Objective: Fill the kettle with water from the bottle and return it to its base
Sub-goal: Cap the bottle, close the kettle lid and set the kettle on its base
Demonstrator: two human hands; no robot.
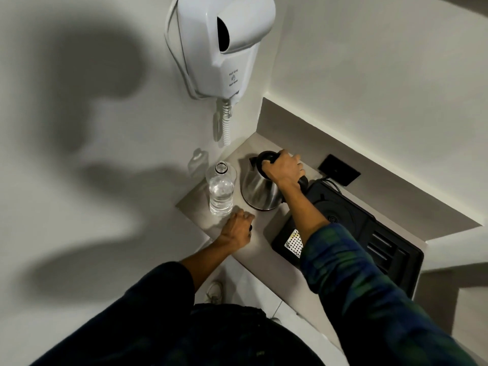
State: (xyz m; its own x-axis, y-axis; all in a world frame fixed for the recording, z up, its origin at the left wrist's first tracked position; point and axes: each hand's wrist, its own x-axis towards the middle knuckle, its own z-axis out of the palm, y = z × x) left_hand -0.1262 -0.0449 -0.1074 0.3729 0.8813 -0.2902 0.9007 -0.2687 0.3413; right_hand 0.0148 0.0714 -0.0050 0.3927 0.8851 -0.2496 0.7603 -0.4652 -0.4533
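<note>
A steel kettle (257,190) with a black lid and handle stands on the counter, left of its round black base (335,211). My right hand (284,169) grips the kettle's handle at the top. A clear plastic water bottle (221,190), uncapped and partly full, stands upright just left of the kettle. My left hand (237,228) rests on the counter in front of the bottle, fingers curled around a small dark object that looks like the bottle's cap.
The base sits in a black tray (383,249) with a sachet at its front. A black wall socket (339,169) is behind the tray. A white wall-mounted hair dryer (224,46) hangs above the corner. The counter (253,249) ends close to my body.
</note>
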